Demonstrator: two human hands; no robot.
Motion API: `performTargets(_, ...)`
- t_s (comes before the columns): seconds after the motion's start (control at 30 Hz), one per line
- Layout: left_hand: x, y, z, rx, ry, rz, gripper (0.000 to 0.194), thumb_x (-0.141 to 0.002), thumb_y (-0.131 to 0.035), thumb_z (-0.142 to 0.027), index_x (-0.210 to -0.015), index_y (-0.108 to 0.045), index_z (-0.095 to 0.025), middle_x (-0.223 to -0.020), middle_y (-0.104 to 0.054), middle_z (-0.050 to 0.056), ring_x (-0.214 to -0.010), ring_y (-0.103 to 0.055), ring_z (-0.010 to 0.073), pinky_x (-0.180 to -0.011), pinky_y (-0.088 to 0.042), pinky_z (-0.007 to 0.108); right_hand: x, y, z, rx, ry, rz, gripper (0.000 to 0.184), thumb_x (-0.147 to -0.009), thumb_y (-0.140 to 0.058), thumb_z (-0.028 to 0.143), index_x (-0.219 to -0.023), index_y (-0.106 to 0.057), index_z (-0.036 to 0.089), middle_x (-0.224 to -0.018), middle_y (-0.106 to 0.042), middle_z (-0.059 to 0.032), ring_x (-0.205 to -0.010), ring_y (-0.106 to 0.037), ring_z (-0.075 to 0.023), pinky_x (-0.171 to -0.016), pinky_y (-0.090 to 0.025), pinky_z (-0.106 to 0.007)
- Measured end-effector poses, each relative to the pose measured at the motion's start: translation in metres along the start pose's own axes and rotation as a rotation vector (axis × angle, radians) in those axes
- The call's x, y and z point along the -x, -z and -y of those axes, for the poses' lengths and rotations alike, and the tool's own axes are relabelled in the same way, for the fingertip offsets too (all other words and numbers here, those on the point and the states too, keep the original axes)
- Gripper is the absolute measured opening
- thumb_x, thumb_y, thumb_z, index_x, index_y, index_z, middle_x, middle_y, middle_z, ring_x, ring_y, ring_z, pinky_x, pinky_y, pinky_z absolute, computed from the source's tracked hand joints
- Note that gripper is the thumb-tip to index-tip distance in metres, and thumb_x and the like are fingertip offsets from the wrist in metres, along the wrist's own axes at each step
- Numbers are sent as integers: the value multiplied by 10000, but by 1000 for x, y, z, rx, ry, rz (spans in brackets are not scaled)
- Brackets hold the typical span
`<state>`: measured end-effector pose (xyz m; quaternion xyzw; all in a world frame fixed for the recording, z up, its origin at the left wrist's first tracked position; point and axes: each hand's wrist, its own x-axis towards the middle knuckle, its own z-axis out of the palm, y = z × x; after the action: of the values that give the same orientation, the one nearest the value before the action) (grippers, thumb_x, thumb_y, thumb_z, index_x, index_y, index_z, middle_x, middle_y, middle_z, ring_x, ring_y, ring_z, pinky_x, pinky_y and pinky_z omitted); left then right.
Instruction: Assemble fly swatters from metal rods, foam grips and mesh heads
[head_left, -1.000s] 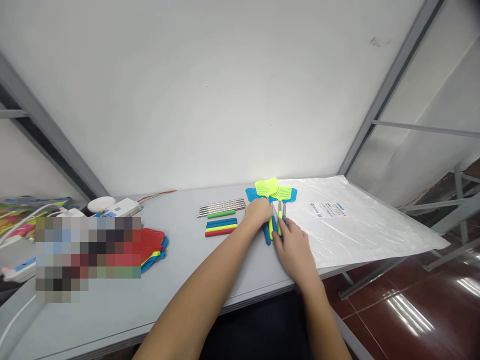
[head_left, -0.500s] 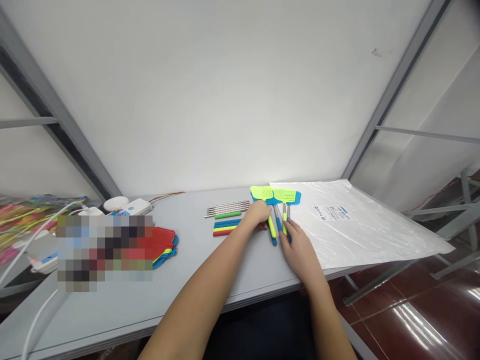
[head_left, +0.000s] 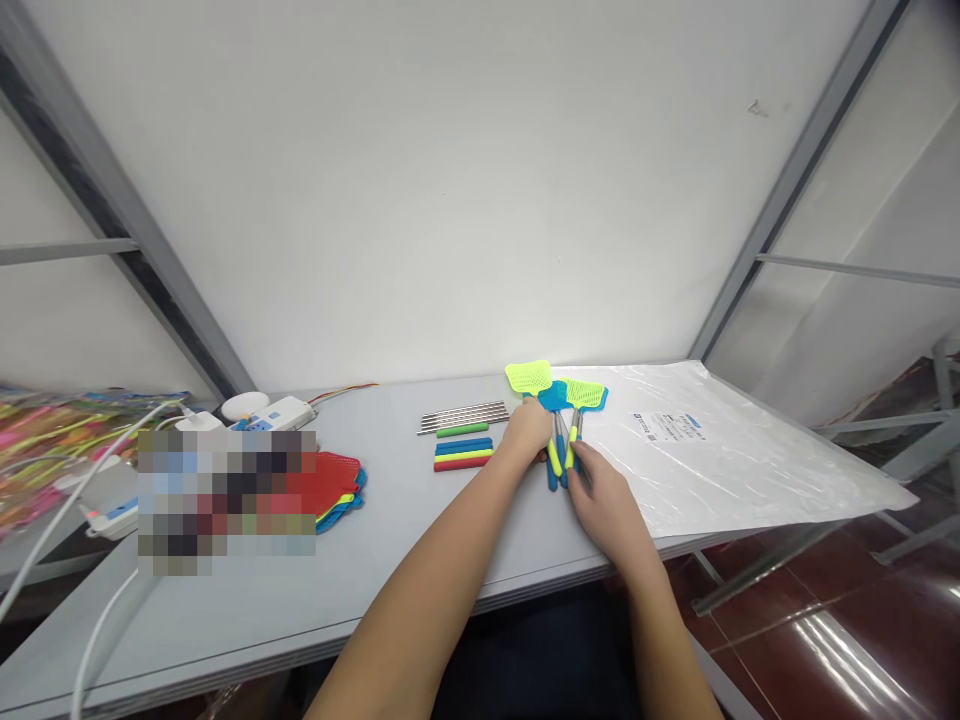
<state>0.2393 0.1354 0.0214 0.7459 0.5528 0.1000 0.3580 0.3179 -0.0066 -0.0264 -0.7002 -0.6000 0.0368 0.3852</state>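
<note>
Several fly swatters, yellow-green and blue, lie together with their heads toward the wall and handles toward me. My left hand (head_left: 531,428) is closed around the neck of a yellow-green fly swatter (head_left: 529,376) on the left; its fingertips are hidden. Beside it, my right hand (head_left: 602,492) has its thumb and fingers around the handles of the right-hand swatters, including another yellow-green fly swatter (head_left: 584,394). A blue fly swatter (head_left: 553,396) shows between the two yellow-green heads, and its metal shaft runs down between my hands.
Left of my hands are metal rods (head_left: 463,416), a green grip tube (head_left: 462,431) and a stack of blue, yellow and red tubes (head_left: 463,464). Red swatter heads (head_left: 336,480) lie farther left, beside a blurred patch and a power strip (head_left: 281,414). White plastic sheeting (head_left: 720,450) covers the right side.
The left yellow-green swatter head has moved toward the wall, apart from the right one, showing more blue between them. The handles are drawn closer together. My view has shifted slightly.
</note>
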Motion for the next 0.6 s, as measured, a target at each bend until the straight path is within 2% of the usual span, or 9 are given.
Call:
performTargets(0.2, 3, -6, -4, -109, -31, -137, 355, -932, -593, -336, -1235, -559, -155, -1228, -586, 103, -1035, -614, 227, -864, -534, 430, 0, -1, -1, 0, 16, 5, 431, -932, -391, 277, -1307, -545, 132, -1365, -558, -140, -1301, -485, -230, -1097, -381, -409)
performTargets(0.4, 6, -8, -7, -166, -65, -154, 353, -934, -590, -338, -1235, -559, -157, -1227, -586, 100, -1033, -615, 227, -862, -535, 432, 0, -2, -2, 1, 19, 7, 429, -930, -392, 269, -1315, -545, 156, -1371, -552, -130, -1308, -476, -232, -1099, -379, -418)
performTargets(0.6, 22, 5, 0, -142, -181, -116, 353, -932, -594, -337, -1236, -558, -162, -1231, -584, 96, -1029, -616, 224, -860, -536, 433, 2, 0, -2, 25, 22, 36, 464, -923, -373, 252, -1352, -514, 143, -1404, -518, -127, -1321, -457, -224, -1108, -372, -399)
